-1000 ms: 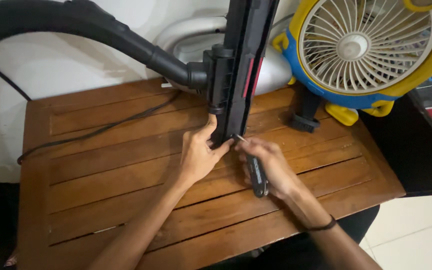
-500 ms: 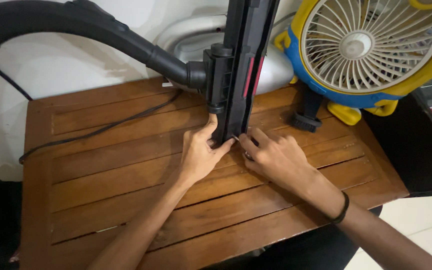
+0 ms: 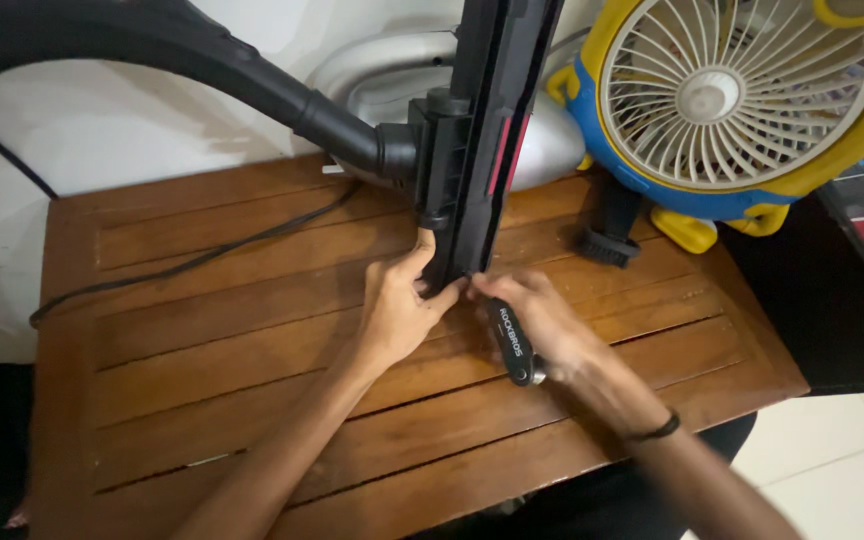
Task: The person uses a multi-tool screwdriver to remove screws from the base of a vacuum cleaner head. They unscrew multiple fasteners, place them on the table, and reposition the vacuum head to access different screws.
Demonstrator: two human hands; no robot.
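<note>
Vacuum floor head [image 3: 487,140], long and black with a red strip, stands on end on the slatted wooden table [image 3: 202,340], its lower tip planted near the middle; upright like this, the end face sits right under the person's eyes. Left hand [image 3: 400,305] is wrapped around that lower end, apparently to steady it. Right hand [image 3: 542,320] is closed around a black-handled driver tool [image 3: 512,340], tip pressed in at the head's base, just beside the left thumb. Thick black hose [image 3: 202,55] arcs off left from the head's collar. Yellow-and-blue fan [image 3: 742,100] stands behind; small black brush nozzle [image 3: 612,235] lies on the table near it.
</note>
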